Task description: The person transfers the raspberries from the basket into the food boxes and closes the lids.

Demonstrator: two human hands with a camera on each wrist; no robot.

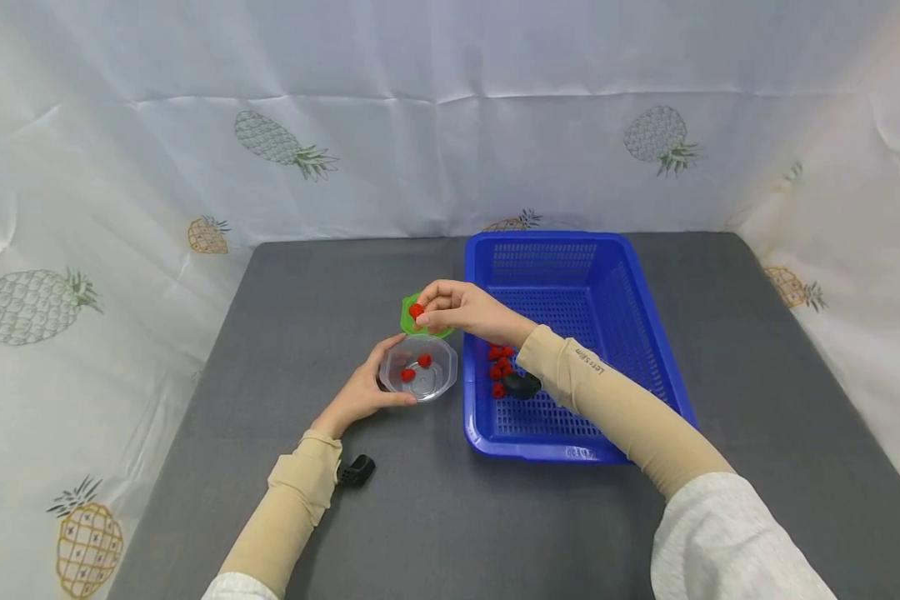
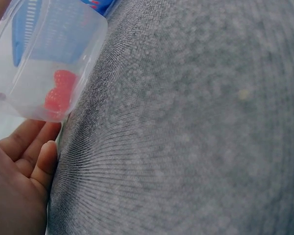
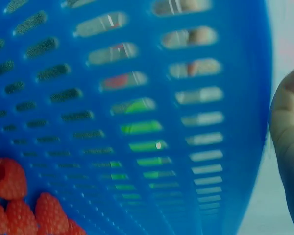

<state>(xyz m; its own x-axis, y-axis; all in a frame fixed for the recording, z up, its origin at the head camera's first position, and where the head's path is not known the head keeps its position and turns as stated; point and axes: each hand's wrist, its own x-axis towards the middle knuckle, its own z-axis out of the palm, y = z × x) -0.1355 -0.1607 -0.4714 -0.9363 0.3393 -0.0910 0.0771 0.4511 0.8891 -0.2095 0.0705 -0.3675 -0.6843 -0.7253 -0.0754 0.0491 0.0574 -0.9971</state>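
A raspberry (image 1: 416,311) is pinched between the thumb and fingertips of my right hand (image 1: 471,308), above a green lid (image 1: 407,320). My left hand (image 1: 362,388) holds a clear plastic container (image 1: 444,377) from its left side, thumb at the near side and fingers at the far side. Two raspberries (image 2: 59,93) lie on its bottom. The lid is on the table just behind the container and is partly hidden by my right hand. In the right wrist view only the edge of my right hand (image 3: 289,127) shows, beyond the basket wall.
A blue slotted basket (image 1: 577,454) stands right of the container, with several raspberries (image 1: 496,372) along its left side. My right forearm crosses above it. Black wrist-worn pieces (image 1: 356,471) show at both wrists. Patterned white cloth (image 1: 435,167) hangs around the grey table (image 1: 420,525).
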